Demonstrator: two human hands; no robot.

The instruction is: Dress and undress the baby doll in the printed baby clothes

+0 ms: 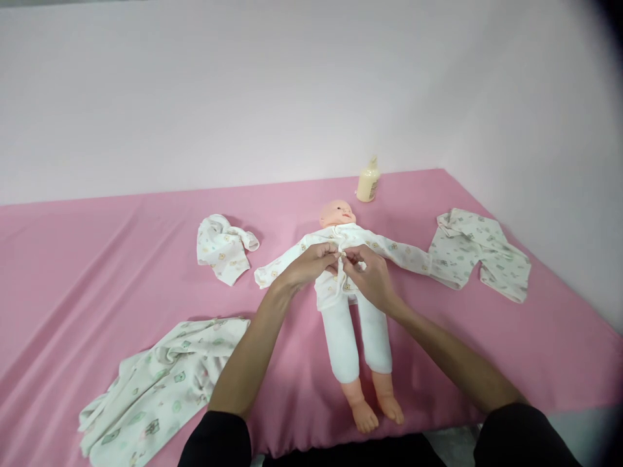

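Note:
A baby doll (337, 213) lies on its back, head away from me, with its face turned to the right. It wears a white printed long-sleeved shirt (281, 267) and white pants (341, 340); its bare feet point toward me. Both of my hands meet at the middle of its chest. My left hand (314, 263) pinches the shirt's front edge from the left. From the right, my right hand (370, 275) pinches the other front edge close by. The small fastening between the fingertips is partly hidden, so I cannot tell whether it is joined.
A pink sheet (160, 285) covers the table against a pale wall. A pump bottle (368, 181) stands behind the doll's head. Left lies a small white printed garment (224, 250), with a larger printed cloth (165, 383) nearer me. Printed baby pants (479, 253) lie right, by the sleeve end.

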